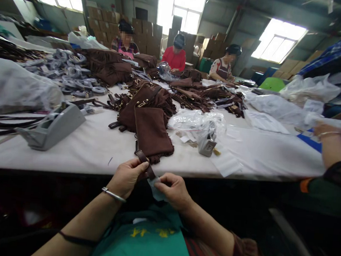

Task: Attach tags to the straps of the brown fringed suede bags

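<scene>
My left hand (129, 176) is closed on a dark brown strap (146, 163) just off the table's front edge. At the strap's lower end, my right hand (175, 190) pinches a thin pale bluish wrapping (157, 188). The strap's upper end reaches a flat brown pouch (153, 132), which lies on the white table over a heap of brown bags (133, 107) with gold-coloured clasps.
A grey tape dispenser (52, 127) stands at left, below rolled grey straps (74, 71). Clear plastic (192, 120) and a small grey device (207, 141) lie right of the pouch. Another person's hand (327, 131) reaches in at right. Several people work across the white table (264, 152).
</scene>
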